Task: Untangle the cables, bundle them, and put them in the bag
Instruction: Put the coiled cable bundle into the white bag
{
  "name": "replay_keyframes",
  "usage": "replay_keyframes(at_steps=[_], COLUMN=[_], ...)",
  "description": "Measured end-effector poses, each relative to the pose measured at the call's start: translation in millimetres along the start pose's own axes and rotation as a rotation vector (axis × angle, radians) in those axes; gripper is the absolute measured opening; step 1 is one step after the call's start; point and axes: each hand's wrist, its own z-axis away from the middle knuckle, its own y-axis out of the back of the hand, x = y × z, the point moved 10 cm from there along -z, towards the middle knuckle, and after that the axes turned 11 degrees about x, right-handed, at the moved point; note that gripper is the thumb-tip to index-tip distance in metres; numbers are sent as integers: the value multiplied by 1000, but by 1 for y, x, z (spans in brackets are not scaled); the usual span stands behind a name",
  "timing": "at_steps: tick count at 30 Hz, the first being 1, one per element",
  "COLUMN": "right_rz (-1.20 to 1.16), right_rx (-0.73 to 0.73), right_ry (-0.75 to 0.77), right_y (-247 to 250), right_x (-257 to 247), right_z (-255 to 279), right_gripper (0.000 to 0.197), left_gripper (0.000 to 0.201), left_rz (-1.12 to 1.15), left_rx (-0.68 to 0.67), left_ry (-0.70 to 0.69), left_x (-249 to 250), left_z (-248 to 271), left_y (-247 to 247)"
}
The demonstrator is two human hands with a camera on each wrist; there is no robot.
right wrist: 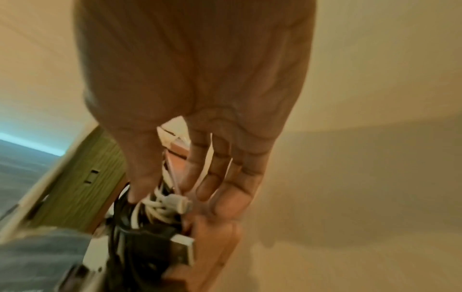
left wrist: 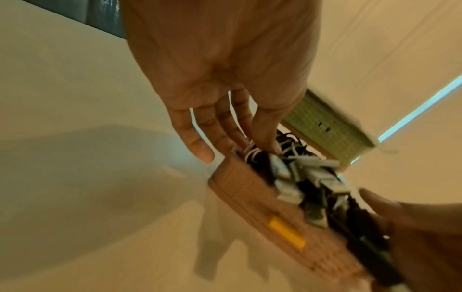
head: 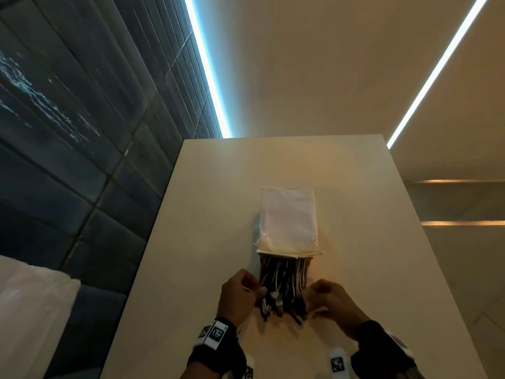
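A white bag [head: 287, 220] lies flat in the middle of the pale table [head: 191, 242], its mouth facing me. A bundle of black and white cables [head: 281, 280] sticks out of that mouth, resting on a reddish-brown flap [left wrist: 250, 189] with a yellow tab. My left hand [head: 254, 289] pinches the bundle's left side near the plugs, thumb on top of the cables [left wrist: 307, 177]. At the bundle's right side, my right hand [head: 311, 292] is curled, thumb and forefinger pinching the white cables [right wrist: 155, 207]. Blur hides the finer strands.
The table is narrow; its left edge [head: 153, 242] drops beside a dark panelled wall [head: 68, 132], and its right edge [head: 426, 242] is also close. A white object [head: 32, 310] stands low at the left. Bare tabletop lies on both sides of the bag.
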Motion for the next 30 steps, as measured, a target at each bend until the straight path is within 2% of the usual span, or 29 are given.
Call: replay_keyframes(at_steps=[2,6,8,10,12,13,15,19,21,23,26,30], right_rz=[59,159,217,270,316,314,268,209,240,279,354,434], right_rx=[19,193,301,366,365,352,293,116,84,108,173,241], right_ry=[45,210,280,328,391,406,385,358,375,388,447,516], right_y=[6,7,9,12,11,9,7,1,-1,-2,-3,-8], right_x=[6,-5,-12,-17,-19,-18,-13,-10,-12,-12,-14,-14], right_z=[9,11,7,3,1,2,4,14,15,11,3,1], right_gripper=[12,17,16,16,17,18,16,6,16,24,24,30], left_gripper=[24,22,14,14,31,39,45,32,30,32,30,27], left_rz=[-25,13,54,107,144,141,113,70,47,14,-39,-86], left_rx=[51,144,119,-7,-153,-172,-115,-6,33,75,82,-30], left_ry=[-10,-43,-78,-113,-114,-111,-147,-218,-207,-202,-216,-236], left_x=[-2,5,6,5,4,4,5,12,10,8,7,11], left_z=[-1,6,11,19,32,35,34,23,17,13,10,16], left_y=[-1,-2,-1,-4,-8,-8,-4,-3,-2,-2,-7,-10])
